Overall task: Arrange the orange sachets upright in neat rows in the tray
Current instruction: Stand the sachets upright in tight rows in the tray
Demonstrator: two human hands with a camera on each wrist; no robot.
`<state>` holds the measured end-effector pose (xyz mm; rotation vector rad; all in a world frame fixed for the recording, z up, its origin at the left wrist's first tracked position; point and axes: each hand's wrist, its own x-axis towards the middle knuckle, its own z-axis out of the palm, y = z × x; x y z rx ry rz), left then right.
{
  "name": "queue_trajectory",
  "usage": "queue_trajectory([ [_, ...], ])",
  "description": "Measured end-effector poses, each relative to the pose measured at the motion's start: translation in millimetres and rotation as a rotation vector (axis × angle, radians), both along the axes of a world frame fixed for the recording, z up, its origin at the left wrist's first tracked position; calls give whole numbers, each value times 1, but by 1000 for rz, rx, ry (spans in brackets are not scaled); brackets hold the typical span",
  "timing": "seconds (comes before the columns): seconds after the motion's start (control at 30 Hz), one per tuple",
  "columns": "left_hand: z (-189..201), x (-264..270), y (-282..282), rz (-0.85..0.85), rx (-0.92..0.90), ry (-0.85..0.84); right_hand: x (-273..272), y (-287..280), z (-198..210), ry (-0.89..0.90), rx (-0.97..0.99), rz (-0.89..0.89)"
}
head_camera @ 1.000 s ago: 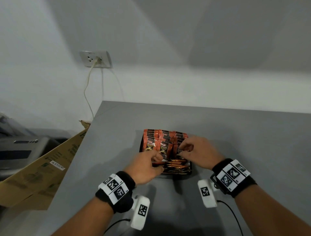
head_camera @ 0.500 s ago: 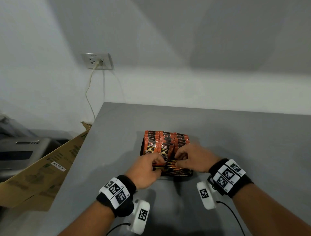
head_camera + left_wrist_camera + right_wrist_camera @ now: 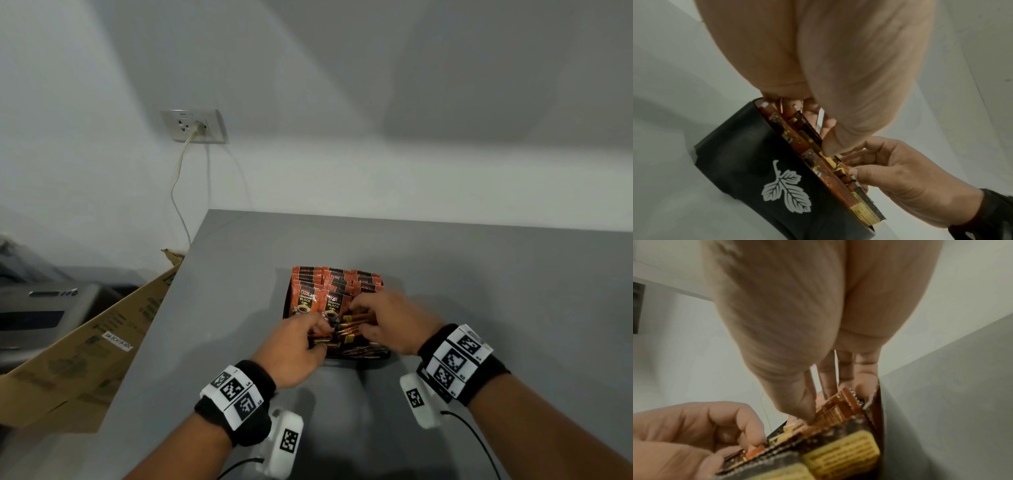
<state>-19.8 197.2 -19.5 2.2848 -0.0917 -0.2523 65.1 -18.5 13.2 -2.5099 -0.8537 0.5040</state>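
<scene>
Both hands have moved in closer over the near end of the black tray [image 3: 286, 301] on the grey table [image 3: 479, 274]. Left hand [image 3: 294, 346] and right hand [image 3: 387, 320] each pinch the leaning orange sachets [image 3: 346, 330] there. Far rows [image 3: 337, 284] already stand upright, so I'd guess it's nearly done.

Orange sachets [image 3: 320, 294] stood upright in rows at the black tray's [image 3: 286, 301] twelve o'clock end; others lay apparently flat [image 3: 346, 334] toward six o'clock.
</scene>
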Motion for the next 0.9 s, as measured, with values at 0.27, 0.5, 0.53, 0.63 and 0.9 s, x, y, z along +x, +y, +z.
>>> queue_trajectory([
  [0.27, 3, -1, 1, -4, 25, -46, -5, 4, 2, -23, -28, 96],
  [0.5, 1, 0, 1, -6, 45, -42, -1, 5, 4, 12, -50, 68],
  [0.53, 1, 1, 2, -6, 43, -33, -1, 5, 3, 17, -44, 66],
  [0.63, 1, 1, 2, -10, 31, -11, 1, 6, 2, 34, -30, 57],
  [0.9, 4, 0, 0, -4, 50, -30, -1, 6, -2, -22, -13, 59],
])
